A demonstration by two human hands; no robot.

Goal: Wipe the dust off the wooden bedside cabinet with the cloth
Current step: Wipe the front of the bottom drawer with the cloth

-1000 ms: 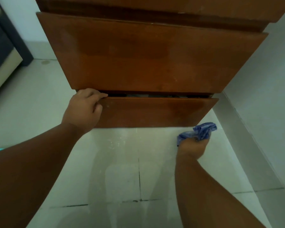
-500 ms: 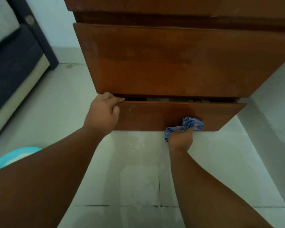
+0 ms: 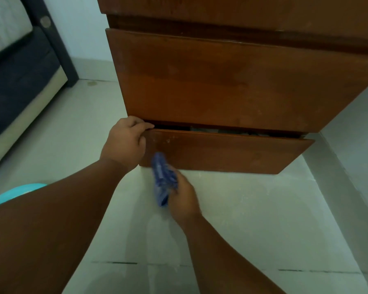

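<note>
Left hand (image 3: 124, 143) grips the lower drawer (image 3: 225, 152) corner; right hand (image 3: 182, 198) clutches the cloth (image 3: 163, 177) just beside it. Risk: drawer sliding shut, pinching fingers.

No readable text, labels or nos. anywhere in view

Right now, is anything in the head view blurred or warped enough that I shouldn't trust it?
Head view: the right hand and blue cloth are smeared by motion blur, so its grip is soft-edged; the left hand on the lower drawer front is sharper; wide-angle distortion splays the cabinet edges outward; light is dim and flat, with no glare on the wood.
</note>
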